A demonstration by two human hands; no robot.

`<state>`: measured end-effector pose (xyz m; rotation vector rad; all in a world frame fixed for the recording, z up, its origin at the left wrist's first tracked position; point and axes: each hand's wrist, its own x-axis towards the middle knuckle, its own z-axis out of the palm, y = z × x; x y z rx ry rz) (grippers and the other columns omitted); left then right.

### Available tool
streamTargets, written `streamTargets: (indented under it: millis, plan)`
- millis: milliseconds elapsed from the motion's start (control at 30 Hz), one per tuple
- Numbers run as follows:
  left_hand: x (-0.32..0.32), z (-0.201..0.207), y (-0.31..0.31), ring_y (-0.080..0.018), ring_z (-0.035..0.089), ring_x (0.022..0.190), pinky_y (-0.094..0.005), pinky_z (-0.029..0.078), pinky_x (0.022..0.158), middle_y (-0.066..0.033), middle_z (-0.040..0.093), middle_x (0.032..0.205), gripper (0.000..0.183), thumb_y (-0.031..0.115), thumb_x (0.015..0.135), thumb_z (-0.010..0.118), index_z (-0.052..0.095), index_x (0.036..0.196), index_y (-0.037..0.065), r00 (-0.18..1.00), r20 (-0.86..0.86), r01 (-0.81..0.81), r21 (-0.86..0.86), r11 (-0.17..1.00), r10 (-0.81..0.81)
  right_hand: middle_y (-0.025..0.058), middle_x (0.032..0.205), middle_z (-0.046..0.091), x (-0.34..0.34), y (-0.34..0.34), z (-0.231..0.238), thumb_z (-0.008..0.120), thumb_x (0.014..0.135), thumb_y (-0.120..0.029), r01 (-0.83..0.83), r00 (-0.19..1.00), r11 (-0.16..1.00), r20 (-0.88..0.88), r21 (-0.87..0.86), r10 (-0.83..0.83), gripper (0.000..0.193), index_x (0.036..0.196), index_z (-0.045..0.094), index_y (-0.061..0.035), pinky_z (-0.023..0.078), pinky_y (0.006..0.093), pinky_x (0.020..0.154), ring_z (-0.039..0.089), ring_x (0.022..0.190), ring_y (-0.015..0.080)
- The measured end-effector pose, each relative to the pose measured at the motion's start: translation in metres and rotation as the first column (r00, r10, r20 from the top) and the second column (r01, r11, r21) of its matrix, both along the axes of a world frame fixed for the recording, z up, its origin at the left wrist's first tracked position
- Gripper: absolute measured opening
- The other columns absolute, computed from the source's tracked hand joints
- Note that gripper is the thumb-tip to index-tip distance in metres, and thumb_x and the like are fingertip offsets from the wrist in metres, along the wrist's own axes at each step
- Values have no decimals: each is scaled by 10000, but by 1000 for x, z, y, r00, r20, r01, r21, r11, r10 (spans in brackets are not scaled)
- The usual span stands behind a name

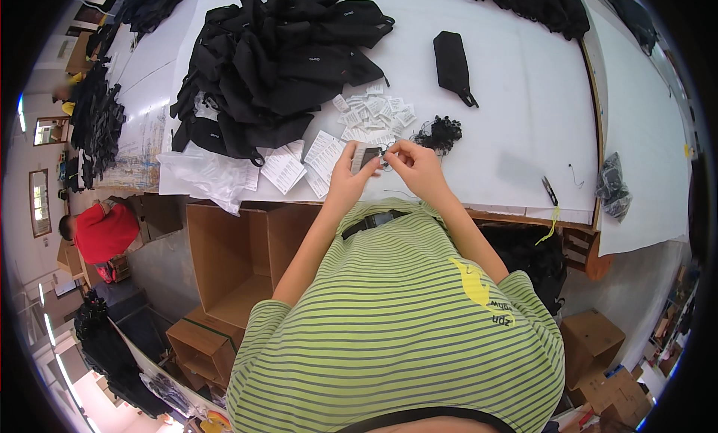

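Near the table's front edge, my left hand (pixel 350 180) is closed on a small dark and white tag (pixel 369 157). Close beside it, my right hand (pixel 419 168) pinches at the tag's edge, where a thin black string seems to run; the fingertips hide most of it. A heap of black strings (pixel 441 134) lies just beyond my right hand. Farther off is a scattered pile of small white printed tags (pixel 378 113). Larger printed sheets (pixel 323 156) lie left of my left hand.
A big pile of black fabric pouches (pixel 262 66) covers the table's left, with one single pouch (pixel 452 63) farther right. Clear plastic bags (pixel 206 171) hang over the front edge. Small snips (pixel 550 191) lie at right. Below stands an open cardboard box (pixel 232 253); a person in red (pixel 106 231) is off left.
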<state>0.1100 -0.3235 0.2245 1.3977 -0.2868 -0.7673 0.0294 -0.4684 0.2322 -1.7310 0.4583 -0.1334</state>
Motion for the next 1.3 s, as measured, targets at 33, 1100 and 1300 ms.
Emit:
streamTargets:
  millis: [33,1100,1300]
  plan:
    - [-1,0,0,-139,538,728,-261,438,639,-71,593,882,235,151,863,632,496,972,-6,1000,0,1,0,1000,-1,-11,549,445,1,0,0,620,833,-133,5,1000,1000,18,-31,-5,122,836,603,-12,295,239,472,365,504,59]
    - [44,-6,-8,-44,539,733,-203,438,680,20,581,826,156,200,908,592,571,930,47,966,-93,235,-74,969,-242,-30,554,481,25,-18,-12,589,898,-142,-103,993,841,11,530,115,107,870,566,-41,286,199,421,400,447,52]
    - [104,-6,-37,-118,536,657,-245,439,588,-43,549,794,111,128,856,612,552,886,39,859,512,-93,137,986,9,-11,554,498,40,-30,-6,583,901,-150,-82,992,826,-32,558,120,113,884,554,-43,289,193,411,404,447,40]
